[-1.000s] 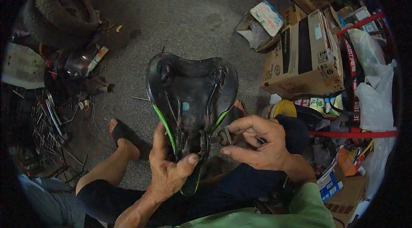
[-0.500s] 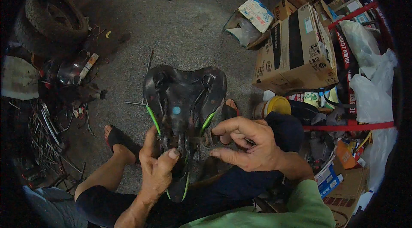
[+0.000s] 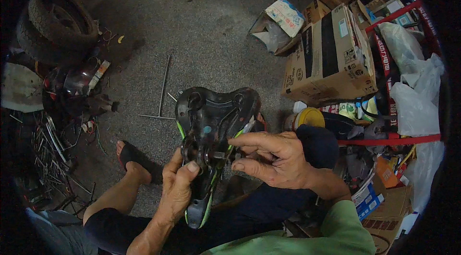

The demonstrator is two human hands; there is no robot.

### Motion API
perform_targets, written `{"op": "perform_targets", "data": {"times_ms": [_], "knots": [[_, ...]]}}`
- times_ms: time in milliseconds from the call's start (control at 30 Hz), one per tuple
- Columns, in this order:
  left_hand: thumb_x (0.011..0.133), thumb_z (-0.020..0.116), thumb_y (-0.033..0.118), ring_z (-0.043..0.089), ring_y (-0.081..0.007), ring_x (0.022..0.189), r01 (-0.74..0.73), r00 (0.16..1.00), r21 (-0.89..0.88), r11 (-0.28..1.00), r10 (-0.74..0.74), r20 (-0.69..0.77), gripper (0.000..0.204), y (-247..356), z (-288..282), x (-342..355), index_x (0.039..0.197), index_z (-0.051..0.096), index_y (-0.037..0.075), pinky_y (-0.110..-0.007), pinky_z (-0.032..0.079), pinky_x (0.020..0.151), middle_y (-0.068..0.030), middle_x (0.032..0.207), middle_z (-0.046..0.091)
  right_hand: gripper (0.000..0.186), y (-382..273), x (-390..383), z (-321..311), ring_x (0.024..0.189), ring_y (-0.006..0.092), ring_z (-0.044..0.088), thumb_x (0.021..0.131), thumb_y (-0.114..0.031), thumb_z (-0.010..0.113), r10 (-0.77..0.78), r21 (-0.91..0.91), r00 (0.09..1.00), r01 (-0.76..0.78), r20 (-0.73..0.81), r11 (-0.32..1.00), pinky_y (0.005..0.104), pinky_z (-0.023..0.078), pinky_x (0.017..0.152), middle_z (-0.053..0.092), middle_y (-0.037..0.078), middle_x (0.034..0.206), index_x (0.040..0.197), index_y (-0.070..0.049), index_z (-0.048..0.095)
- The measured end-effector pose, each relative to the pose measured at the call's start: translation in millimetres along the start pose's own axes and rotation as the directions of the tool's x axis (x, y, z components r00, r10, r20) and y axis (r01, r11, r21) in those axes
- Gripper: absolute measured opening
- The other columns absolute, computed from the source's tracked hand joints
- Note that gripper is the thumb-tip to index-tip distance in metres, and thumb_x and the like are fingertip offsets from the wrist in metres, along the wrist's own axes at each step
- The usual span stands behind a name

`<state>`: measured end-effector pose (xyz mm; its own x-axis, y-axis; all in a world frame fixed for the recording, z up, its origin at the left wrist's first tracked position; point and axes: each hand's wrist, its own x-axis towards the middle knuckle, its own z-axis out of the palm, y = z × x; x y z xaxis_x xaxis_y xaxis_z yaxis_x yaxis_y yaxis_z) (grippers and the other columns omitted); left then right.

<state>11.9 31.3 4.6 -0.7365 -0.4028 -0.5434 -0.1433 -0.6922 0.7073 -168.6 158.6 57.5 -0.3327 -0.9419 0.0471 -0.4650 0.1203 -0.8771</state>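
Observation:
An upturned black bicycle saddle (image 3: 214, 100) with green edging hangs over my lap, its wide end away from me. My left hand (image 3: 176, 183) grips its left side near the metal seat clamp (image 3: 194, 152), thumb on the clamp. My right hand (image 3: 271, 159) is at the clamp's right side, index finger and thumb around a small metal piece, apparently a bolt (image 3: 222, 155), lined up across the clamp. Whether that piece is inside the clamp is too small to tell. A T-handled metal tool (image 3: 164, 87) lies on the floor beyond the saddle.
At the left are stacked tires (image 3: 60, 15), a scattered pile of metal rods (image 3: 62, 144) and dark parts. At the right stand cardboard boxes (image 3: 314, 58), a yellow-lidded tub (image 3: 309, 117), plastic bags (image 3: 418, 101) and red straps. My legs and feet rest on the grey floor (image 3: 201, 24).
The saddle has tilted and shifted, its far end coming toward me and uncovering the T-handled tool. My right hand has moved left with the small piece, up against the clamp.

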Motion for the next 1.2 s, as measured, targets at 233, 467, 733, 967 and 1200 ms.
{"op": "perform_targets", "data": {"times_ms": [233, 467, 733, 967, 1200], "knots": [[0.091, 0.061, 0.026, 0.058, -0.0119, 0.095, -0.115, 0.993, -0.013, 0.993, 0.115, 0.017, 0.046, -4.4, 0.6, 0.5, 0.128, 0.05, 0.001, -0.027, 0.048, 0.085, -0.0057, 0.108, 0.063, 0.041, -1.5, 0.0, 1.1, 0.059, 0.0017, 0.053, 0.079, -0.009, 0.079, 0.074, 0.086, 0.997, -0.073, -0.008, 0.994, 0.0183, 0.04, 0.053, 0.069, 0.007, 0.079, 0.116, 0.0, 0.064], [0.087, 0.069, 0.025, 0.059, -0.0191, 0.104, -0.293, 0.955, 0.16, 0.943, 0.295, 0.013, 0.067, -0.6, 2.2, -1.5, 0.137, 0.035, -0.005, -0.032, 0.048, 0.092, -0.0138, 0.112, 0.062, 0.05, -5.3, 0.3, -1.3, 0.055, -0.0023, 0.043, 0.079, -0.009, 0.079, 0.182, 0.06, 0.974, -0.192, 0.136, 0.98, 0.0157, 0.032, 0.051, 0.06, -0.001, 0.072, 0.123, 0.0, 0.057], [0.079, 0.079, 0.029, 0.064, -0.0288, 0.103, -0.497, 0.852, 0.437, 0.749, 0.517, 0.083, 0.088, -8.9, -3.5, -1.7, 0.138, 0.027, -0.011, -0.039, 0.053, 0.086, -0.0261, 0.115, 0.059, 0.055, -7.8, 2.1, 5.0, 0.059, 0.0017, 0.047, 0.08, -0.014, 0.078, 0.185, 0.021, 0.975, -0.188, 0.12, 0.982, 0.0182, 0.037, 0.054, 0.06, 0.002, 0.076, 0.126, 0.002, 0.052], [0.066, 0.088, 0.036, 0.065, -0.0358, 0.098, -0.63, 0.667, 0.706, 0.324, 0.692, 0.277, 0.1, -13.5, -5.0, -2.4, 0.132, 0.032, -0.015, -0.041, 0.055, 0.082, -0.0288, 0.11, 0.059, 0.034, -8.9, 8.6, 1.1, 0.07, 0.0077, 0.055, 0.084, -0.029, 0.074, 0.468, 0.377, 0.883, -0.435, 0.003, 0.818, 0.0225, 0.043, 0.066, 0.062, 0.004, 0.082, 0.1, -0.003, 0.058], [0.07, 0.087, 0.027, 0.066, -0.031, 0.098, -0.623, 0.731, 0.575, 0.531, 0.656, 0.185, 0.092, -13.9, 2.4, -4.7, 0.132, 0.033, -0.014, -0.038, 0.055, 0.082, -0.0265, 0.109, 0.061, 0.031, 9.1, 7.2, 8.2, 0.066, 0.0065, 0.045, 0.092, -0.028, 0.065, 0.42, 0.292, 0.904, -0.381, -0.084, 0.877, 0.0276, 0.037, 0.059, 0.054, -0.001, 0.069, 0.075, -0.005, 0.056]]}}
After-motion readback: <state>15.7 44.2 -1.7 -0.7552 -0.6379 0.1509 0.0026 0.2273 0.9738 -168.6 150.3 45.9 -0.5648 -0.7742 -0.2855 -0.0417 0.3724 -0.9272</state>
